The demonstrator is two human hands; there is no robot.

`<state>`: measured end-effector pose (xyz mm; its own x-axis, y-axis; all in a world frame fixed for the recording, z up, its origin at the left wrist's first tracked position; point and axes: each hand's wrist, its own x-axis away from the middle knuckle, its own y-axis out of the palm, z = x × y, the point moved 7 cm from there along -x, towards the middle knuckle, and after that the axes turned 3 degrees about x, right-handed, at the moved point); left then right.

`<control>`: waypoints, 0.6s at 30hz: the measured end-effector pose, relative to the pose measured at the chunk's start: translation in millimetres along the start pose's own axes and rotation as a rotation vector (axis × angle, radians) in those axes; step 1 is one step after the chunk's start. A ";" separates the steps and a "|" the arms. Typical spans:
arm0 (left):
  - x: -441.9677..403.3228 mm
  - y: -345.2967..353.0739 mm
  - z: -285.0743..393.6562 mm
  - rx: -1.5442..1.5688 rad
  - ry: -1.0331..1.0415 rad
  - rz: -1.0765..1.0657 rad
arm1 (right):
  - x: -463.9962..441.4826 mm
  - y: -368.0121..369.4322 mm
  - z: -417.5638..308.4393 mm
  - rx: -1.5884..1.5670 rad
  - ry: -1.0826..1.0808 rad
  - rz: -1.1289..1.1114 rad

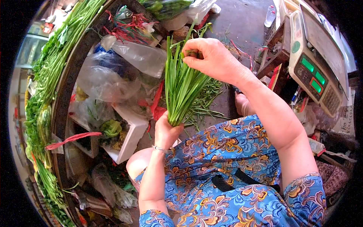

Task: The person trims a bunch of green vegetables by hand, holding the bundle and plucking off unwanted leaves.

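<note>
A bunch of garlic chives (pixel 181 94), long flat green leaves, stands upright in front of me. My left hand (pixel 168 130) is wrapped round its lower end. At the top right of the bunch, my right hand (pixel 208 58) is closed in a pinch among the leaves, with a bit of green showing between thumb and curled fingers. A few thin stalks stick up above that hand. Below and to the right of the bunch, loose green trimmings (pixel 206 102) lie heaped on the floor.
At right stands a weighing scale (pixel 314 72) with lit green digits. Along the left, a curved shelf edge (pixel 62 83) carries more green vegetables (pixel 72 49). Plastic bags (pixel 109 75), a white foam box (pixel 130 132) and red ties (pixel 128 30) crowd the floor. A plastic bottle (pixel 270 16) lies behind.
</note>
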<state>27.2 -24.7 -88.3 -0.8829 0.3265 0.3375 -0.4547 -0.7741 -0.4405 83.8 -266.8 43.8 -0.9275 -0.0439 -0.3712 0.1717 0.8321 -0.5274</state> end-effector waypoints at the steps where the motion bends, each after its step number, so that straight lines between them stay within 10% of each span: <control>1: -0.1 -0.5 -1.6 0.022 0.002 0.006 | 0.7 3.4 0.5 -0.023 0.002 -0.052; 18: -0.7 -4.1 1.0 0.026 0.007 0.024 | -0.8 -9.7 3.7 0.179 -0.063 0.082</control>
<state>29.8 -22.3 -85.8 -0.8944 0.3113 0.3213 -0.4301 -0.7958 -0.4263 84.2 -276.9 46.4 -0.8861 -0.0190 -0.4630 0.3076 0.7232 -0.6183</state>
